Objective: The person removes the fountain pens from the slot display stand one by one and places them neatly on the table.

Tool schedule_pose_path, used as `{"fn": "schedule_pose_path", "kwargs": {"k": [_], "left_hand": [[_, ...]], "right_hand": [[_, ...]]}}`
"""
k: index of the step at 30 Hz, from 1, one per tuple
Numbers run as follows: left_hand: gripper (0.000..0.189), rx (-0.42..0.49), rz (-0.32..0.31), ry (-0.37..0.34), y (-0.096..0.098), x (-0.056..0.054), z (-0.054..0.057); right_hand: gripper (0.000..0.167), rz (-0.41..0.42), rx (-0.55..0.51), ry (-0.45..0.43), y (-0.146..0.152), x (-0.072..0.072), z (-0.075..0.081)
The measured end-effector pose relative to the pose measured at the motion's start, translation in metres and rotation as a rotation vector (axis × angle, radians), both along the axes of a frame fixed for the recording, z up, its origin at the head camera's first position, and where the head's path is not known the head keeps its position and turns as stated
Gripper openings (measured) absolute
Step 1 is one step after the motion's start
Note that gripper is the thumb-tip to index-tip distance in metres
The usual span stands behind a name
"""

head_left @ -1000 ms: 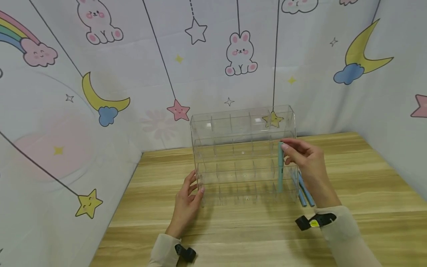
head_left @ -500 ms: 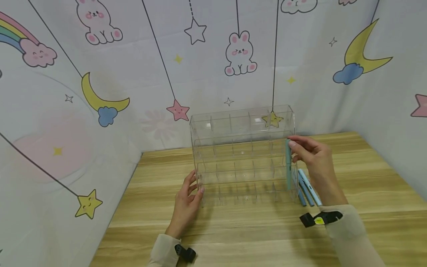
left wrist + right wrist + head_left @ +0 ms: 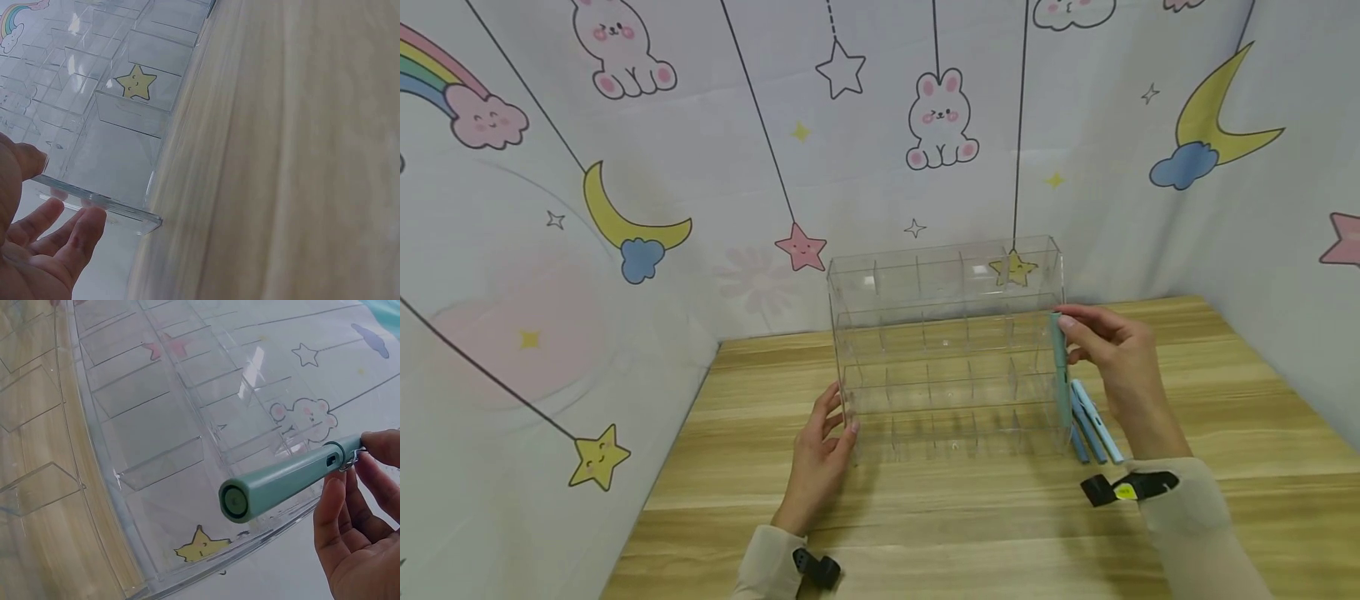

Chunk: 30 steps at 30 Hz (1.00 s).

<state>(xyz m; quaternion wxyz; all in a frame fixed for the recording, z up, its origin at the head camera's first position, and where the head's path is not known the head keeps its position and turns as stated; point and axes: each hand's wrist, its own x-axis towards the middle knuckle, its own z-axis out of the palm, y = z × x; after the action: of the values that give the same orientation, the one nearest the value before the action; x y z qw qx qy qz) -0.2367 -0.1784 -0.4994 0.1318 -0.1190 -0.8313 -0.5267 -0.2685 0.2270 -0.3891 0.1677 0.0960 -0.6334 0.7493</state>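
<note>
A clear plastic organizer (image 3: 928, 409), divided into rows of small compartments, stands upright on the table. My left hand (image 3: 822, 454) holds its left side; in the left wrist view the thumb and fingers (image 3: 81, 240) lie on either side of the panel's edge. By the organizer's right side, my right hand (image 3: 1116, 367) pinches a teal pen (image 3: 1060, 358) near its top. The pen hangs nearly upright in front of the right-end compartments. Seen from the right wrist, the pen's round end (image 3: 236, 500) points toward the camera, and its metal clip is by the fingers.
Several blue pens, one a lighter light-blue pen (image 3: 1097, 421), lie on the wood-grain table (image 3: 970, 533) right of the organizer, below my right hand. A white cloth (image 3: 880, 183) printed with rabbits, stars and moons hangs behind and at both sides.
My right hand has moved right with the teal pen, to the organizer's right edge. The light-blue pen on the table has come out from behind it. My left hand stays put.
</note>
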Motion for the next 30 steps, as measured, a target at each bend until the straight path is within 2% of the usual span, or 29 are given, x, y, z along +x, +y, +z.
{"fn": "schedule_pose_path", "kwargs": {"k": [10, 22, 30], "left_hand": [[0.066, -0.001, 0.004, -0.007, 0.001, 0.001, 0.003], [0.067, 0.003, 0.002, -0.011, 0.000, 0.000, 0.001], [0.067, 0.009, -0.006, -0.015, 0.000, 0.001, 0.002]], "right_hand": [[0.019, 0.000, -0.034, 0.018, 0.010, -0.001, -0.001], [0.017, 0.003, -0.045, 0.017, 0.016, -0.002, 0.000], [0.014, 0.004, -0.094, 0.013, 0.026, -0.003, 0.000]]}}
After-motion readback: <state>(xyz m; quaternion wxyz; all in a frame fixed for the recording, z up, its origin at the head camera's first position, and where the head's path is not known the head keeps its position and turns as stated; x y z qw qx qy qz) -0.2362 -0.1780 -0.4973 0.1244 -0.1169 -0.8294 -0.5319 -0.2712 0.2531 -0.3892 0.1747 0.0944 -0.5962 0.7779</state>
